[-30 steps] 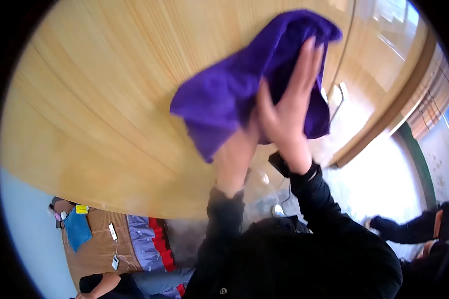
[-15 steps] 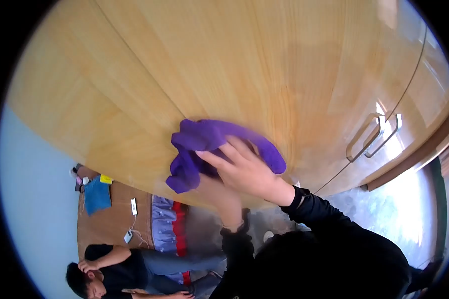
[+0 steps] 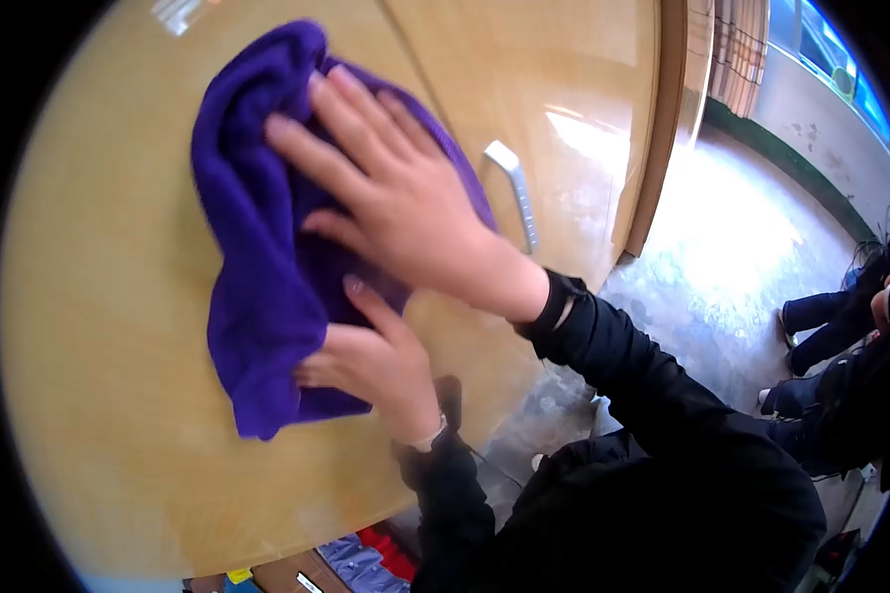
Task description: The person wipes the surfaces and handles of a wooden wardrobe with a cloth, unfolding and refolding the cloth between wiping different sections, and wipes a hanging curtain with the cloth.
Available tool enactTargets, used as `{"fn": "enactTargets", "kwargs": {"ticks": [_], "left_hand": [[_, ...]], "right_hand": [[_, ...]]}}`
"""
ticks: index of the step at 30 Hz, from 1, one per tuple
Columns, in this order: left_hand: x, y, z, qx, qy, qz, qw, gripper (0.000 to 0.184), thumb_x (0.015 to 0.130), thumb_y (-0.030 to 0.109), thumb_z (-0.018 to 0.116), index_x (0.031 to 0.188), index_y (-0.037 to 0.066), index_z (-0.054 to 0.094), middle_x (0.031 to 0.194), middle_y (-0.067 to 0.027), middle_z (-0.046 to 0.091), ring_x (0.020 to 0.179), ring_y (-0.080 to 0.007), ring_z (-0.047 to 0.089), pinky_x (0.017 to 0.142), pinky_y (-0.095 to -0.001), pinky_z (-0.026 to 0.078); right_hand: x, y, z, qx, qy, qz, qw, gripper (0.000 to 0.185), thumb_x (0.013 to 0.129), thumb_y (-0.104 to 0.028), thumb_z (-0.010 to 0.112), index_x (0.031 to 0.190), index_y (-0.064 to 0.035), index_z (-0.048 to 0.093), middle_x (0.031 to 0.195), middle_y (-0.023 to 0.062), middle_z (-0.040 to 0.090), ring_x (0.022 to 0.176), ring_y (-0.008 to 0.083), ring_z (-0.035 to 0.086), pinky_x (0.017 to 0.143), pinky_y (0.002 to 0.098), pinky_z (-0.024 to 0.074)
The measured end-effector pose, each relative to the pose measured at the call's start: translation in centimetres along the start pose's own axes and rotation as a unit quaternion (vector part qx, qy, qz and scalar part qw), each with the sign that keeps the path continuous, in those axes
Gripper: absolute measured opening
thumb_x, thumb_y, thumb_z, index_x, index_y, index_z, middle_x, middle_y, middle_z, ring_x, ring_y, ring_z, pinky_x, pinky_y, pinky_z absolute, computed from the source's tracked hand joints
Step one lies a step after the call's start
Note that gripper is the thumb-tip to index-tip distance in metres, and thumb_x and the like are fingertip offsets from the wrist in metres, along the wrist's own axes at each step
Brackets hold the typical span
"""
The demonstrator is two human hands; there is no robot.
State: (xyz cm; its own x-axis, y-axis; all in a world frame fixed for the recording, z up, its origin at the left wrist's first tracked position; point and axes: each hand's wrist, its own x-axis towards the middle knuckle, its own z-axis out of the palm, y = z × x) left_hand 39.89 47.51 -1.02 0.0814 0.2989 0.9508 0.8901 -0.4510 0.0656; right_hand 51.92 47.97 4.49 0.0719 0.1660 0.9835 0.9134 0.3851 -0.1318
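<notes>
A purple cloth (image 3: 257, 247) lies bunched against the light wood-grain cabinet front (image 3: 119, 326). My right hand (image 3: 396, 198) presses flat on its upper part, fingers outstretched and spread. Lower down, my left hand (image 3: 376, 366) grips the cloth's bottom part, its fingers partly hidden in the folds and its thumb pointing up. A pale metal door handle (image 3: 517, 193) is just right of the cloth, near my right wrist. The seam between the cabinet doors runs down behind the cloth.
Beyond the cabinet's right edge (image 3: 653, 148) are a shiny concrete floor (image 3: 732, 217) and a checked curtain (image 3: 737, 59). People in dark clothes (image 3: 821, 316) are at the right. Below the cabinet shows grey and red fabric (image 3: 366, 563) on a brown surface.
My view has swung right. Both hands and the cloth are now close to a door handle, and the cloth is spread wider. The seated person at lower left is out of view.
</notes>
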Motion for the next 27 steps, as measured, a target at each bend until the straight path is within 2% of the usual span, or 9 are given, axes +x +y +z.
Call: {"fn": "enactTargets", "kwargs": {"ticks": [3,4,9,13,15,20,23,25,27], "left_hand": [[-0.6,6.0,3.3,0.046,-0.07,-0.003,0.996,0.053,0.087,0.032,0.055,0.116,-0.01,0.041,0.096,-0.0277,0.05,0.088,-0.044,0.048,0.081,-0.0439,0.039],[-1.4,7.5,4.4,-0.014,-0.162,-0.097,0.982,0.052,0.089,0.034,0.051,0.117,-0.008,0.04,0.105,-0.0294,0.048,0.1,-0.0456,0.044,0.087,-0.0459,0.034],[-0.1,15.9,7.4,-0.189,-0.055,-0.007,0.98,0.047,0.09,0.021,0.054,0.12,-0.011,0.038,0.123,-0.031,0.043,0.112,-0.0391,0.043,0.097,-0.0405,0.031],[0.0,18.3,6.1,-0.386,0.011,-0.147,0.911,0.039,0.089,0.011,0.055,0.117,-0.013,0.042,0.118,-0.0252,0.049,0.105,-0.0275,0.049,0.091,-0.0373,0.037],[-2.1,17.2,2.0,-0.297,0.01,0.03,0.954,0.033,0.089,0.005,0.052,0.115,-0.013,0.044,0.116,-0.0236,0.051,0.102,-0.0267,0.051,0.088,-0.0368,0.04],[-7.1,15.0,3.3,-0.166,-0.081,-0.034,0.982,0.034,0.086,0.005,0.053,0.115,-0.011,0.045,0.113,-0.022,0.053,0.1,-0.0316,0.053,0.088,-0.0382,0.041],[-9.9,13.3,3.0,-0.125,-0.13,-0.056,0.982,0.035,0.085,0.005,0.054,0.115,-0.011,0.046,0.111,-0.0212,0.054,0.099,-0.0341,0.054,0.088,-0.039,0.042],[-10.2,11.9,4.5,-0.282,-0.069,-0.227,0.929,0.037,0.085,0.008,0.056,0.116,-0.009,0.046,0.117,-0.0216,0.05,0.105,-0.0349,0.051,0.091,-0.042,0.038],[-7.0,12.9,3.4,-0.321,-0.058,-0.243,0.913,0.044,0.082,0.015,0.062,0.117,-0.008,0.046,0.117,-0.0222,0.049,0.105,-0.037,0.05,0.092,-0.0433,0.036]], "right_hand": [[-1.0,6.4,-2.3,-0.037,0.026,0.043,0.998,0.07,0.072,-0.034,0.067,0.133,-0.0184,0.038,0.136,0.0139,0.037,0.129,0.0307,0.031,0.104,0.0427,0.0278],[-1.5,8.2,-2.9,-0.037,0.025,0.042,0.998,0.071,0.072,-0.033,0.067,0.134,-0.0167,0.037,0.136,0.0147,0.036,0.128,0.0313,0.031,0.104,0.043,0.0267],[-2.1,16.3,-7.4,-0.053,-0.005,0.086,0.995,0.073,0.073,-0.029,0.067,0.136,-0.0124,0.033,0.137,0.0177,0.033,0.129,0.0338,0.03,0.104,0.0436,0.0261],[-3.4,17.9,-8.3,0.111,0.051,0.125,0.985,0.076,0.073,-0.011,0.067,0.136,-0.0008,0.028,0.139,0.0263,0.025,0.128,0.0419,0.027,0.103,0.044,0.0275],[-4.0,14.3,-11.4,0.196,0.08,0.133,0.968,0.077,0.071,-0.007,0.068,0.135,0.0035,0.027,0.14,0.028,0.022,0.128,0.0431,0.027,0.103,0.0426,0.0278],[-9.7,11.9,-7.4,0.172,0.114,0.089,0.974,0.061,0.061,0.004,0.063,0.121,0.0025,0.05,0.133,0.0252,0.037,0.123,0.0402,0.037,0.097,0.0413,0.035],[-12.0,11.4,-6.7,0.17,0.065,0.222,0.958,0.051,0.053,0.01,0.059,0.101,-0.0062,0.063,0.11,0.016,0.05,0.092,0.0275,0.05,0.074,0.0328,0.0429],[-10.8,11.8,-7.3,0.128,0.103,0.22,0.961,0.045,0.052,0.013,0.057,0.093,-0.005,0.062,0.096,0.0128,0.054,0.081,0.0234,0.053,0.065,0.0292,0.0437],[-8.2,13.0,-8.9,0.182,0.095,0.203,0.958,0.04,0.053,0.014,0.055,0.088,-0.0038,0.061,0.082,0.0103,0.056,0.068,0.0184,0.054,0.057,0.0256,0.0428]]}}
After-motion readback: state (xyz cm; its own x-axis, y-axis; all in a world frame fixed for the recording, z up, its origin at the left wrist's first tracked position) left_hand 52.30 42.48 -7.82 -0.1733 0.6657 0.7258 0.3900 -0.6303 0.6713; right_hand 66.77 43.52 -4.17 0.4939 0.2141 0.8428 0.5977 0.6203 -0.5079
